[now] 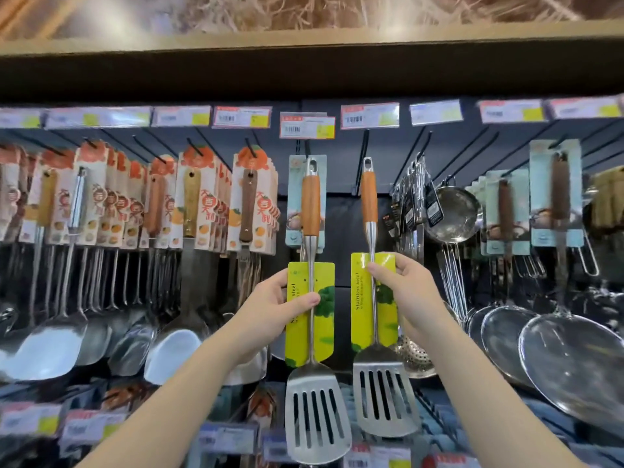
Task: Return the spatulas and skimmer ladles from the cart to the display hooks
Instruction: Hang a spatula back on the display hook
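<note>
I hold two slotted steel spatulas upright before the display wall, each with a wooden handle and a yellow-green label card. My left hand [282, 304] grips the left spatula [312, 413] at its card, thumb across the front. My right hand [401, 288] pinches the right spatula [383, 390] by its shaft at the top of its card. The hanging eye of the right spatula sits just below a bare black hook [361, 163]. Behind the left spatula's handle hangs a pale blue card [294, 204].
Hooks on the left carry packaged spatulas and ladles [101, 315]. On the right hang mesh strainers [452, 214] and flat skimmers [574, 359]. Price tags [307, 126] line the rail above. A lower shelf with more tags runs beneath the spatulas.
</note>
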A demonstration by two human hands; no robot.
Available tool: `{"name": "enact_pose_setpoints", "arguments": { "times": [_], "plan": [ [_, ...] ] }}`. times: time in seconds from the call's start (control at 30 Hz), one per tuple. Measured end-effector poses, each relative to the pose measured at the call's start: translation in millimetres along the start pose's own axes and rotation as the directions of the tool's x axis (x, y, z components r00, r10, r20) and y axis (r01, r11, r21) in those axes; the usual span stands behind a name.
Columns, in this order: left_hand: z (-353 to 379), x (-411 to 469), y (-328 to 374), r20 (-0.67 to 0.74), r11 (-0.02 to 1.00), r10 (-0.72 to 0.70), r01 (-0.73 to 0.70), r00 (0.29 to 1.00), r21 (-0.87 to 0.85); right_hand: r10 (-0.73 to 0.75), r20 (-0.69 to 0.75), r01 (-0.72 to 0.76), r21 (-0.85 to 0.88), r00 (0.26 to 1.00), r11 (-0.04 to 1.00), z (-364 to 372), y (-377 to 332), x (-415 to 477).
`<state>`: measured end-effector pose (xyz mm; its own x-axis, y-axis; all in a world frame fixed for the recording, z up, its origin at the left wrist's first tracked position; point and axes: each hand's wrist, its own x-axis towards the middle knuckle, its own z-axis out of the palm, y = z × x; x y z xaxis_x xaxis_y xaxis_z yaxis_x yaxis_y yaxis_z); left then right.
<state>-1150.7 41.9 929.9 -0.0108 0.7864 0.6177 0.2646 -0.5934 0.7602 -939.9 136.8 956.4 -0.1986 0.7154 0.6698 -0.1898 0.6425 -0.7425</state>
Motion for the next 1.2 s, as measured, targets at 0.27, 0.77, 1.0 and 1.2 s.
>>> {"name": "enact_pose_setpoints", "arguments": {
  "times": [0.27, 0.77, 1.0, 1.2],
  "plan": [
    [-6.7, 19.5, -2.1, 0.019, 1.000, 0.027, -0.027, 0.999, 0.009, -0.054, -0.016, 0.054, -0.006, 0.998, 0.998, 4.1, -29.6, 46.9],
    [-12.9, 41.5, -19.9, 0.038, 0.993, 0.050, -0.045, 0.998, -0.110, 0.003, 0.009, -0.004, 0.100, 1.000, 0.995, 6.9, -3.9, 82.9],
    [-4.5, 58.2, -19.8, 0.073, 0.993, 0.062, -0.054, 0.995, -0.108, 0.182, 0.043, -0.186, 0.125, 0.982, 0.974, 10.6, 21.7, 107.3],
    [15.5, 77.0, -20.5, 0.073, 0.995, 0.087, -0.083, 0.994, -0.055, 0.234, 0.071, -0.242, 0.126, 0.970, 0.962, 9.1, 62.2, 146.8]
  ]
}}
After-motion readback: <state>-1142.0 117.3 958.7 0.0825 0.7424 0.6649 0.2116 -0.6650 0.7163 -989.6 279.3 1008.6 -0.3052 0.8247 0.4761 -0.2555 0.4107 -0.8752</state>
